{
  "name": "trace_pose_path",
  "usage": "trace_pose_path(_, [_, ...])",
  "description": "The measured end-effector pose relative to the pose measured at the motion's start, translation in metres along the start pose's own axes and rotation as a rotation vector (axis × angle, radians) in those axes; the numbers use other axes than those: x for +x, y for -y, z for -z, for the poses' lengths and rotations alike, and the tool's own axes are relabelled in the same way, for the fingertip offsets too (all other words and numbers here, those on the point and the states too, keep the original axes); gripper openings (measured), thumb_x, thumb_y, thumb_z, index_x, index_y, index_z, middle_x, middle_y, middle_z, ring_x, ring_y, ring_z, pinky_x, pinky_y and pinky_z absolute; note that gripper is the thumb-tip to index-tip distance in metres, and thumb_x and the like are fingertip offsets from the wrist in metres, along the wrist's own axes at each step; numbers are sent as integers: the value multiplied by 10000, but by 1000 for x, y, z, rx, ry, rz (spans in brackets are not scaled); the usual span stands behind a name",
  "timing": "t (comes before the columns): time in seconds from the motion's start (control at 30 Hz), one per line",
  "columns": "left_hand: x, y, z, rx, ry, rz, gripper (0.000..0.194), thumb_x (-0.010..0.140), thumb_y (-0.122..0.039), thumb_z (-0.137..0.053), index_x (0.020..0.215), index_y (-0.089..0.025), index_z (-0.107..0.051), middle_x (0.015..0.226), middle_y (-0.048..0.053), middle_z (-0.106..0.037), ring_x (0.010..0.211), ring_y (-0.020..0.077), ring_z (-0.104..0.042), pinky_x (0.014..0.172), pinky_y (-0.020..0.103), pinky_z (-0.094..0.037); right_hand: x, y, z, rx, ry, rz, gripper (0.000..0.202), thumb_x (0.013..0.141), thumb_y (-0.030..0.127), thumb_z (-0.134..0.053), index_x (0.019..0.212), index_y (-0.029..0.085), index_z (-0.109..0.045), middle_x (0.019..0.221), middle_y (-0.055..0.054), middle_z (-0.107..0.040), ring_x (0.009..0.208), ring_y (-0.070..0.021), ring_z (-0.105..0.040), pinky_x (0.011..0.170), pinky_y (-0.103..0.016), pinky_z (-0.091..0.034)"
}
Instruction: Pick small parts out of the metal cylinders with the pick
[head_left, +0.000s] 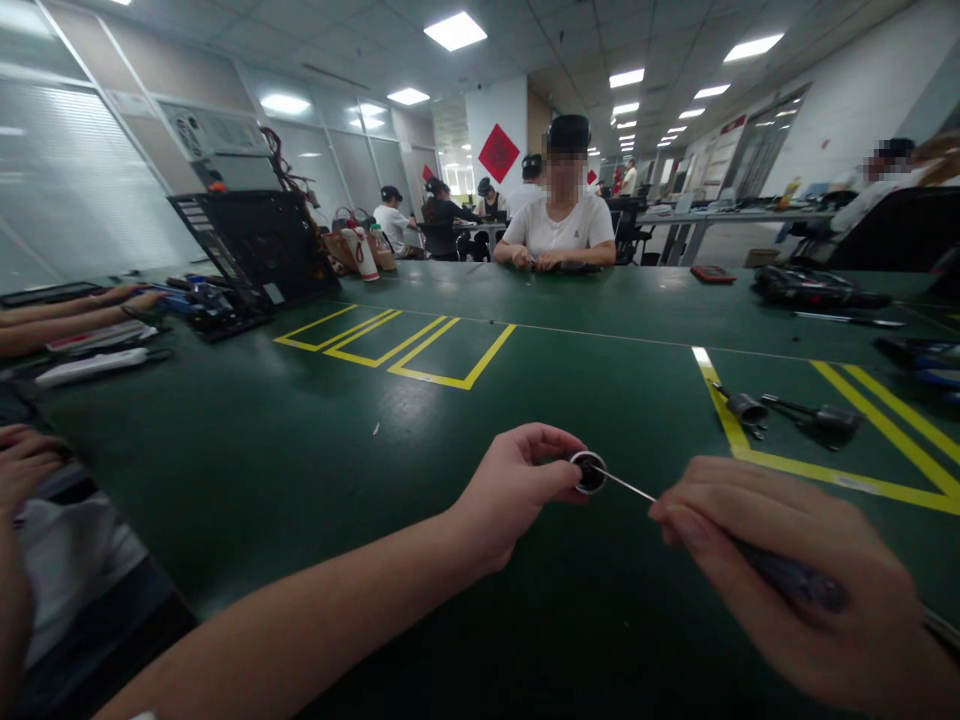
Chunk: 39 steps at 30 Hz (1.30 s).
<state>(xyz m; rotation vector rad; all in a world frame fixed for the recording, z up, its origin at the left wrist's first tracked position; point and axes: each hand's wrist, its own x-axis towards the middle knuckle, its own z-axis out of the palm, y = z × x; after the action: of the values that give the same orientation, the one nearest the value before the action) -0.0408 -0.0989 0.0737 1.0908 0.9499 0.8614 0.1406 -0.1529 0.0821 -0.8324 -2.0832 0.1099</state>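
Observation:
Between the thumb and fingers of my left hand [521, 480] is a small round dark part with a silvery rim [592, 474], its open face turned toward my right side. My right hand [795, 570] is wrapped round the dark handle of a screwdriver [630, 487]. The thin metal shaft points left, and its tip reaches the inside of the round part. What the tip touches in there is too dark to make out. Both hands are above the green table [360, 540].
Dark cylindrical parts with rods [821, 422] lie inside yellow tape [780, 468] at the right. More tape rectangles [431, 380] mark the table's middle. A black machine frame [259, 245] stands at the back left. A person in a white shirt [559, 235] sits opposite; another person's arms [75, 318] reach in at left.

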Motion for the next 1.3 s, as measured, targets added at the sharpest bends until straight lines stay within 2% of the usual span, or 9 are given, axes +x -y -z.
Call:
trace_pose_path(0.17, [-2, 1, -2, 60, -16, -11, 202, 684, -93, -665, 874, -90, -597, 833, 72, -660, 701, 132, -630, 681, 290, -506, 0, 2, -2, -77, 34, 50, 147, 797, 64, -492, 817, 197, -552, 639, -11, -591, 570, -136, -553, 507, -274, -419])
trace_pose_path(0.3, [0, 6, -1, 72, -25, -49, 143, 695, -86, -654, 822, -103, -591, 824, 61, -673, 710, 130, -643, 682, 287, -516, 0, 5, -3, -84, 70, 55, 163, 805, 54, -474, 842, 191, -554, 630, -11, -586, 552, -131, -544, 492, -267, -415])
trace_pose_path(0.53, [3, 9, -2, 7, -73, -79, 120, 676, 15, -607, 720, -95, -589, 808, 48, -687, 678, 111, -657, 640, 242, -529, -1, 11, -3, -110, 28, 120, 190, 782, 25, -473, 734, 207, -487, 616, -13, -586, 564, -128, -547, 490, -255, -415])
trace_pose_path(0.67, [2, 5, -5, -7, -107, -67, 135, 666, 44, -593, 690, -89, -586, 801, 47, -692, 652, 104, -655, 614, 230, -531, -1, 11, -5, -116, 48, 142, 192, 768, 12, -475, 746, 202, -492, 599, -10, -575, 549, -129, -535, 484, -260, -413])
trace_pose_path(1.1, [3, 8, -4, 54, -99, -56, 117, 690, 25, -589, 710, -90, -578, 762, 49, -690, 602, 96, -646, 562, 212, -531, 0, 11, -6, -129, 35, 130, 170, 790, 34, -471, 774, 201, -504, 621, -20, -593, 559, -129, -548, 481, -255, -417])
trace_pose_path(1.3, [10, 15, 3, 71, -65, -149, 111, 698, -7, -600, 747, -105, -578, 869, 62, -691, 681, 113, -665, 637, 248, -549, -1, 11, -9, -116, 29, 80, 164, 804, 43, -473, 828, 189, -546, 626, -17, -588, 543, -123, -534, 471, -256, -403])
